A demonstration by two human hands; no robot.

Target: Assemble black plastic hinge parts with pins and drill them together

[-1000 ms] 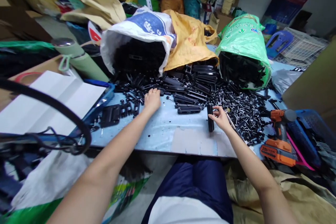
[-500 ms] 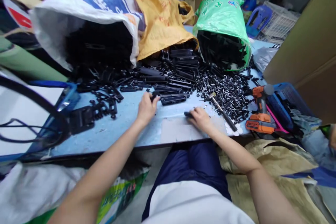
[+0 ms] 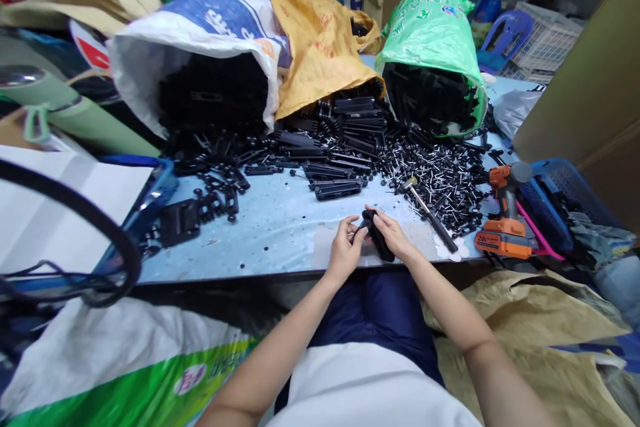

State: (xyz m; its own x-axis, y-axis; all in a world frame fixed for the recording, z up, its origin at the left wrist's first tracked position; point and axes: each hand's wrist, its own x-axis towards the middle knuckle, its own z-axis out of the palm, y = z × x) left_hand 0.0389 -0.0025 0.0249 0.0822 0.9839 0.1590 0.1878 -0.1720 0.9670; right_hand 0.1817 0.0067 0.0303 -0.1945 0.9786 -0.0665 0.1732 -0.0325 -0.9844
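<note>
- Holds a long black part (image 3: 384, 248) in the right hand (image 3: 399, 238), with fingers wrapped along one side, probably for a steady grip.
- Pinches what looks like a small dark piece (image 3: 359, 233) in the left hand (image 3: 345, 250), with narrow fingers, at the upper end of the part; cannot tell its shape or exact fit.
- Brings both hands together close to the body, above the near edge of the bench (image 3: 270, 233), presumably for a clear look and fine control.
- Has a pale sheet (image 3: 324, 245) beneath the work, perhaps as padding.
- Has a hammer (image 3: 434, 221) lying just right of the right hand, handle end toward the body, apparently for easy grabbing.
- Has an orange drill (image 3: 509, 203) farther right, battery end toward the near edge, likely for ready reach.
- Has a white bag (image 3: 150, 30), a yellow bag (image 3: 320, 40) and a green bag (image 3: 430, 37) on their sides, mouths forward, probably for drawing pieces out easily.
- Has black bars (image 3: 340, 189) and loose pins (image 3: 430, 163) heaped straight ahead, seemingly within short reach.
</note>
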